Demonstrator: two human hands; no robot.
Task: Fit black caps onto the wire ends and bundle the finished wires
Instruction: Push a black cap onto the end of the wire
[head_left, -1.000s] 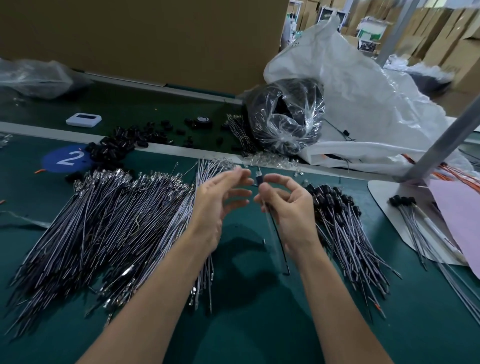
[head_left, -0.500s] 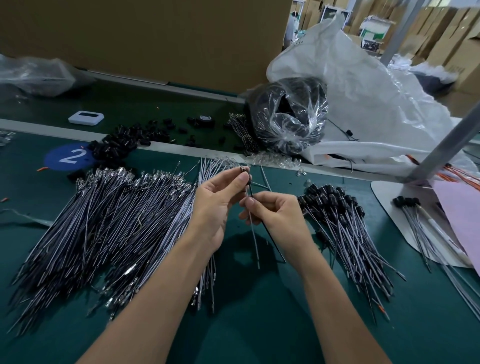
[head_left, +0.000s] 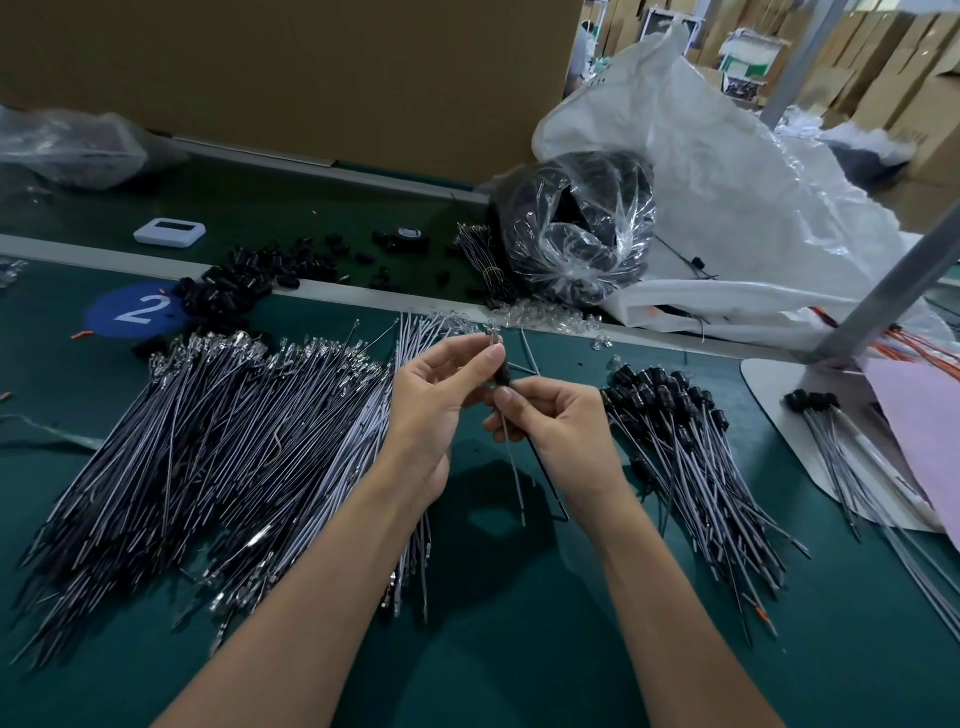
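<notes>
Hands first, from the head view: we are holding our left hand (head_left: 436, 395) up, its thumb and forefinger pinching the top of a black cap (head_left: 503, 373) while the other fingers are curling loosely. Our right hand (head_left: 561, 421) is pinching the wire (head_left: 514, 467) just beneath that cap, and the rest of the wire is hanging down toward the table (head_left: 519, 649). We are judging this as the fitting step on a single wire; whether the cap is fully seated we cannot tell. Left of the left hand, a large heap of uncapped wires (head_left: 208, 441) is lying fanned out, so most of the work is waiting. Just right of the right hand, a smaller pile of capped wires (head_left: 691, 431) is lying loose, not yet bundled. Beyond the left hand, loose caps (head_left: 234, 286) are lying scattered.
</notes>
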